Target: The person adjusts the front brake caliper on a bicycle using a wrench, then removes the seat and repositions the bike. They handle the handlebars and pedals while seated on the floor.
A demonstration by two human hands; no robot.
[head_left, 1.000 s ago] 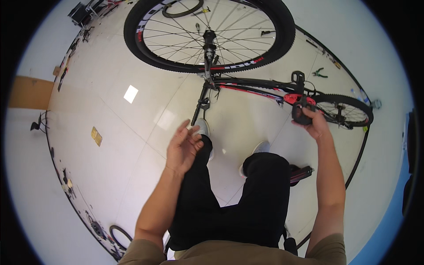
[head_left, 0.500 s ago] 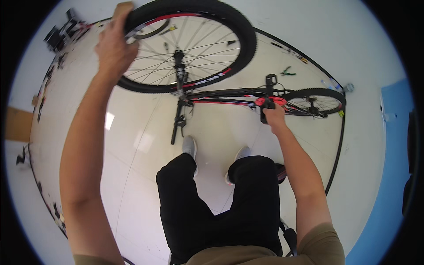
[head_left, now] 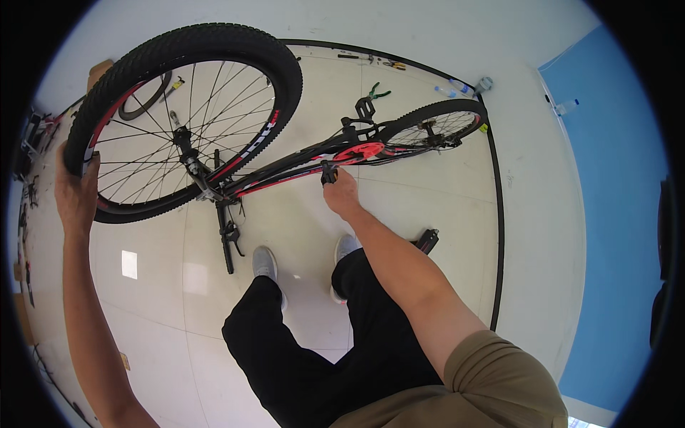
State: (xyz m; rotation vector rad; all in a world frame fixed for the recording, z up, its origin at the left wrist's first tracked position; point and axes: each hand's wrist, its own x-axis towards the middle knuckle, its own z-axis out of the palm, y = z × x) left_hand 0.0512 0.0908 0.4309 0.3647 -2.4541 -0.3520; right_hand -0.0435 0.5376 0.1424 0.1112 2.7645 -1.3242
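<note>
Pointing L, long axis to far R: bike (head_left: 289,162) w/ L hand (head_left: 76,198) gripping tyre (head_left: 285,85), R hand (head_left: 342,193) pedal (head_left: 328,172).

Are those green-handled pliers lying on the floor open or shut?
Open: the green-handled pliers lie splayed into a V shape.

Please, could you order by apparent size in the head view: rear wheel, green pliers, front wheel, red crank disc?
1. front wheel
2. rear wheel
3. red crank disc
4. green pliers
The front wheel looks nearer, so the wheels' true sizes are unsure.
</note>
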